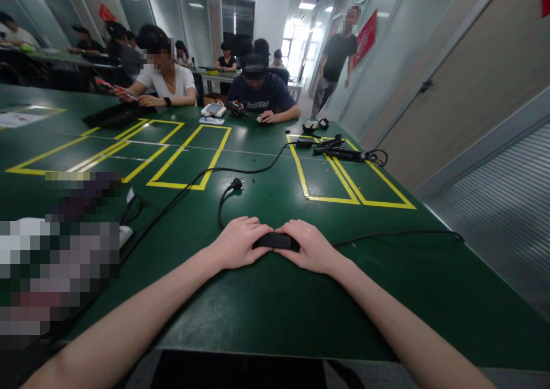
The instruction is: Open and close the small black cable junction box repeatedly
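A black power adapter (275,240) rests at the near middle of the green table, gripped from both ends. My left hand (243,241) is closed on its left end, and my right hand (307,244) is closed on its right end. The fingertips of both hands nearly meet over it. Beyond my left hand lies a black mains plug (236,185), its prongs pointing right; its short cord runs back behind that hand. From behind my right hand a thin black cable (399,234) stretches to the table's right edge.
A long black cable (206,172) crosses the green table (266,309). Yellow tape rectangles (307,196) mark its surface. Black cords and tools (339,148) lie at the far right. Two people sit opposite, with a black tray (114,116) near one. Someone walks along the right wall.
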Demonstrator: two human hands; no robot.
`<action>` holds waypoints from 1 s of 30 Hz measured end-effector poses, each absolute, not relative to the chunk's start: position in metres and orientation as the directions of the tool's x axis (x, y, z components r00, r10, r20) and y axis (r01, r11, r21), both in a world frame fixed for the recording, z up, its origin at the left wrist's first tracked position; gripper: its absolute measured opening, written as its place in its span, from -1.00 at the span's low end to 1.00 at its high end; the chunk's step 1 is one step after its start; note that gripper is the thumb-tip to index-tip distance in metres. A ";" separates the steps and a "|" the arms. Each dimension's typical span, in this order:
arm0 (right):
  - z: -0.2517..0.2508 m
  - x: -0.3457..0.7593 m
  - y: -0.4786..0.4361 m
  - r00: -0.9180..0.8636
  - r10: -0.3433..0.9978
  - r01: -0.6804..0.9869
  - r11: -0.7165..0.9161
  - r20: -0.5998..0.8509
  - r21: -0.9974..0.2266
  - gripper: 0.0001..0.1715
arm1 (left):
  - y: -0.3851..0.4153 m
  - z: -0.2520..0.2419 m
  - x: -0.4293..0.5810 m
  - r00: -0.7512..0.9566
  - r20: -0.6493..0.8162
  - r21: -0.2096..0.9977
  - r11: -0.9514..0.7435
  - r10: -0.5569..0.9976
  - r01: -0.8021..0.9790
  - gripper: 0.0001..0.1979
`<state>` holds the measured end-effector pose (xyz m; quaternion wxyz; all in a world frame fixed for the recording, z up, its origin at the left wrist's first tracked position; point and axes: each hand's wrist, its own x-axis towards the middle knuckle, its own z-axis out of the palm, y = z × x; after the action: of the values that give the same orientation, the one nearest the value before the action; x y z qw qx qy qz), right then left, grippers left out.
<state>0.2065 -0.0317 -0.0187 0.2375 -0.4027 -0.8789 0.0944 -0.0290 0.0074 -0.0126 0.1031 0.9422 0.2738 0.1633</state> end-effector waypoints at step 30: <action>-0.022 0.200 -0.040 -0.456 0.615 0.510 0.773 0.643 -0.378 -0.71 | 0.011 -0.020 -0.035 0.795 0.304 0.381 -0.832 0.525 0.403 -0.62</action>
<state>0.2000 -0.0401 -0.0217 0.4032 -0.3306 -0.8508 0.0653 -0.0346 0.0107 -0.0198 0.1500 0.9355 0.2480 0.2020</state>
